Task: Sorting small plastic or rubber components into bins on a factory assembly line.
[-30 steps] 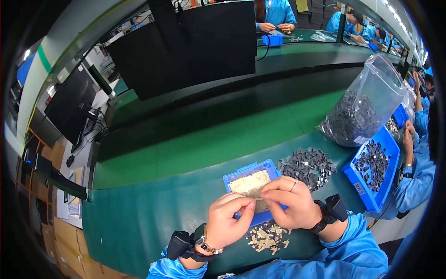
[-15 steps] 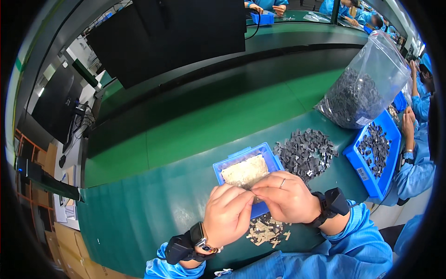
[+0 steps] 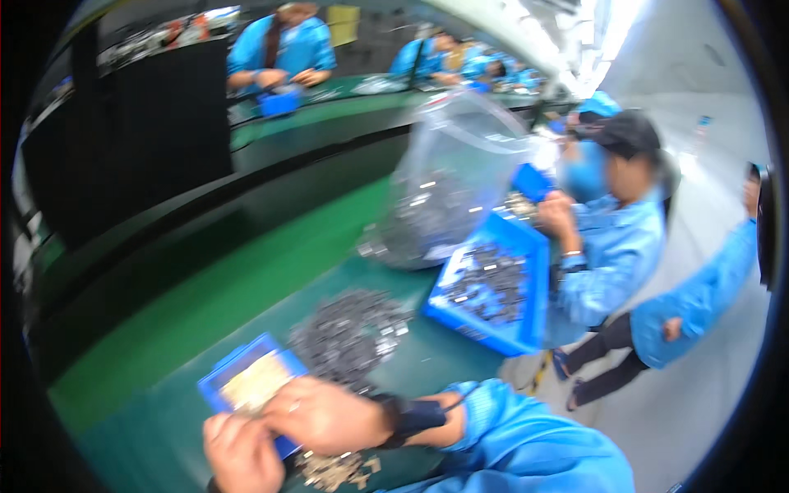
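My left hand [image 3: 244,453] and my right hand [image 3: 327,416] meet at the fingertips over the near side of a small blue bin [image 3: 235,360]. Both are closed in a pinch; whatever lies between the fingers is too small and smeared to name. Pale small pieces [image 3: 258,381] fill the bin. Beyond my right hand spreads a heap of small dark grey pieces [image 3: 349,335]. Close below that hand's wrist lies a scatter of beige and dark bits [image 3: 333,472].
A large clear bag [image 3: 440,193] of dark pieces stands past the heap, beside a blue tray [image 3: 470,330] of dark pieces. At right, a co-worker [image 3: 612,275] sits working and another person [image 3: 686,312] stands. A black panel [image 3: 131,140] rises far left.
The view has swung to the right, so everything sits further left in it and more people show. My hands stay pinched together over the bin.
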